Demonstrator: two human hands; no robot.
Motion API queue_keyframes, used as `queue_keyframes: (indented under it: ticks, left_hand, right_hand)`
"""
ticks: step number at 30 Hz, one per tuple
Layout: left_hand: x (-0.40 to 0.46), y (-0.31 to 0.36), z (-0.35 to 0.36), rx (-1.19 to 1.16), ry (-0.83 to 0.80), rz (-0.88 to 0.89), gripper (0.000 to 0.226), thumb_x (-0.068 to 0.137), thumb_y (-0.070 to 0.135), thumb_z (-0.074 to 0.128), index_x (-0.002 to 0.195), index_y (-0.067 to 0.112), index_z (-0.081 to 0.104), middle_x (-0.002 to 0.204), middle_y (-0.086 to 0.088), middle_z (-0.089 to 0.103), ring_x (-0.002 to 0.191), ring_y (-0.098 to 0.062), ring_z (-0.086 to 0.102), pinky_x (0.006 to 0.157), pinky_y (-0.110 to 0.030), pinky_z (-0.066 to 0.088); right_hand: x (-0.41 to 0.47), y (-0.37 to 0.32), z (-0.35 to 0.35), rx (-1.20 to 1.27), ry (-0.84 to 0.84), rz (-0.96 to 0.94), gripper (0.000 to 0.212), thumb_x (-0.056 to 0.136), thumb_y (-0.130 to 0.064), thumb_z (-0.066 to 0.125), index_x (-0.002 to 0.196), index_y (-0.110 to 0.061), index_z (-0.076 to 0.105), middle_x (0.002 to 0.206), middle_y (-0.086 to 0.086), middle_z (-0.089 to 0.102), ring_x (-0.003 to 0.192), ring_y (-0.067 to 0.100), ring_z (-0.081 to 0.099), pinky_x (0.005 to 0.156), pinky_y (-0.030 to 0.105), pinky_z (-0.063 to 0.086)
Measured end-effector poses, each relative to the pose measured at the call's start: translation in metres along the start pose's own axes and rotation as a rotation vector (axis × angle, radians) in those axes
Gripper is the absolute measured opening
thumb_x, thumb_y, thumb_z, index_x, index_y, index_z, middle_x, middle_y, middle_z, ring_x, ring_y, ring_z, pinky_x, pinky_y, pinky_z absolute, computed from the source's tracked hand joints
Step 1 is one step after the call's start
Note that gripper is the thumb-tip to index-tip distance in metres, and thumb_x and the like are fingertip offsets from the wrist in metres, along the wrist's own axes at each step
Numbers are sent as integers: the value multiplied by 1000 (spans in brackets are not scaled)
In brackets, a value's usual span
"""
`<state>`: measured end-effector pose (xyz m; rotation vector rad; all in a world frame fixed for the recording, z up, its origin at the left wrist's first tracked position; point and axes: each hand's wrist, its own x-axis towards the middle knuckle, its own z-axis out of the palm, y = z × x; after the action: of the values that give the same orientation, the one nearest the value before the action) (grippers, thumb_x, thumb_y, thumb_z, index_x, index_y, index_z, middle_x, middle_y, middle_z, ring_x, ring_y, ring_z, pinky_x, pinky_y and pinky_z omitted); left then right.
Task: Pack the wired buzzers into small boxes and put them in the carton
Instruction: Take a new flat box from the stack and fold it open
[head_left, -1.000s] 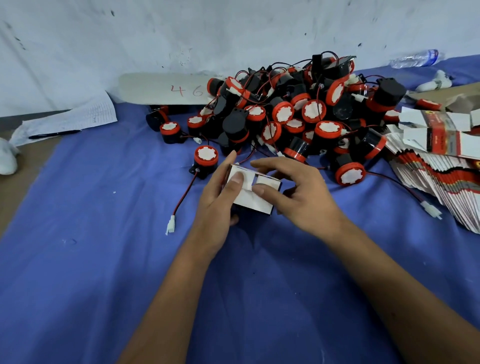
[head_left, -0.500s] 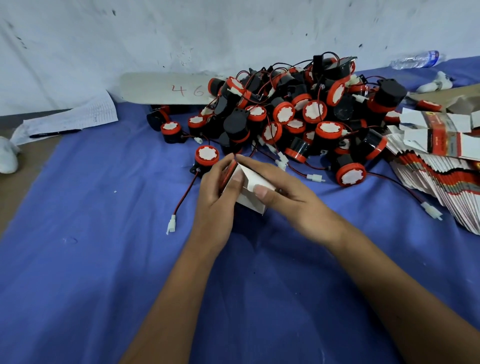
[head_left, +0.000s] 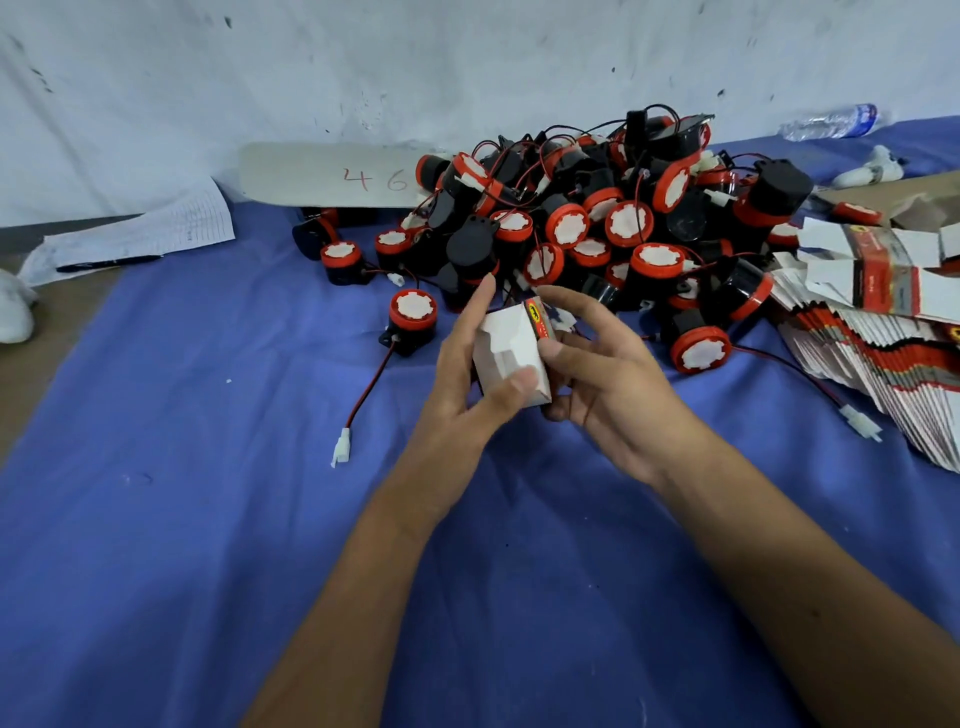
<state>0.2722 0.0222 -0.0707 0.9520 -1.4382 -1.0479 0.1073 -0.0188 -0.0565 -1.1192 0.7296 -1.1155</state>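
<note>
1. The small white cardboard box with a red printed side (head_left: 511, 351) sits at the centre of the frame, held off the blue-covered worktop (head_left: 156, 467) with its folded flaps facing the camera, probably so an end can be closed.
2. The left hand (head_left: 457, 384) grips the box, thumb pressing the lower flap and forefinger stretched along its far edge.
3. The right hand (head_left: 608, 379) cups the box's red side with curled fingers, steadying it against the thumb's push.
4. Just behind, the heap of black and red wired buzzers (head_left: 597, 223) lies within easy reach.
5. At the right edge, a fanned stack of flat unfolded boxes (head_left: 872, 332) waits for folding.
6. No carton is identifiable.
</note>
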Motion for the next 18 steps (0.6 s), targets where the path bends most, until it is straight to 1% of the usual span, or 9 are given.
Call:
queue_keyframes:
  ticks: [2,3,5,7,9,13,14,17,18]
  left_hand:
    - [-1,1,1,-10,-9,9,85,90,42,69,161,48,22,165,15,34,147,-11,42,116,-36,45]
    - [-1,1,0,-16,-13,4,86,90,41,70,161,49,21,165,14,34,147,-13,42,117,-39,44]
    - [0,1,-2,-8,-18,-5,85,90,40,71,159,51,23,164,14,35,147,-19,43,117,-50,43]
    - [1,1,-3,36,-11,13,83,92,30,74,159,45,28,162,14,38,146,-18,44,116,-52,44]
    - [2,-1,-2,98,41,59,78,92,17,74,158,33,36,155,16,46,142,-13,48,113,-47,48]
    - [6,-3,2,96,161,133,54,94,3,71,143,17,51,137,14,60,129,-11,59,97,-35,59]
    - [6,-3,4,100,178,150,52,94,5,71,141,16,52,136,14,61,128,-12,59,95,-35,59]
    - [6,-3,7,114,203,146,54,94,16,72,143,24,52,139,16,58,131,-17,59,97,-51,59]
    - [6,-4,8,138,203,151,56,95,18,71,146,26,50,144,13,55,134,-21,56,99,-53,57]
  right_hand:
    - [0,-3,-1,82,-37,38,45,97,-15,60,141,-18,53,109,14,67,76,20,65,53,28,49]
    - [0,-4,-1,110,-48,53,48,96,-19,60,143,-15,51,107,11,68,73,17,64,51,25,47]
    - [0,-5,-2,140,-65,54,55,97,-26,59,148,-9,45,93,2,69,68,12,61,48,21,41]
    - [-1,-6,-3,148,-84,46,61,96,-30,61,149,-7,43,84,-3,68,65,9,60,47,20,37]
    - [-1,-5,-3,146,-104,49,64,93,-28,65,149,-7,43,86,-3,69,66,10,61,47,20,37]
    - [-1,-3,-2,128,-117,44,63,88,-21,69,146,-15,47,103,8,70,71,14,63,46,20,40]
    - [0,-3,-1,110,-112,34,62,87,-21,70,145,-17,49,105,11,69,72,15,63,47,21,41]
    - [0,-2,0,24,-80,-8,58,87,-26,71,142,-21,52,109,15,65,76,16,65,51,24,46]
    - [0,-2,1,7,-70,-17,57,88,-27,70,141,-22,52,110,15,65,78,17,65,53,26,47]
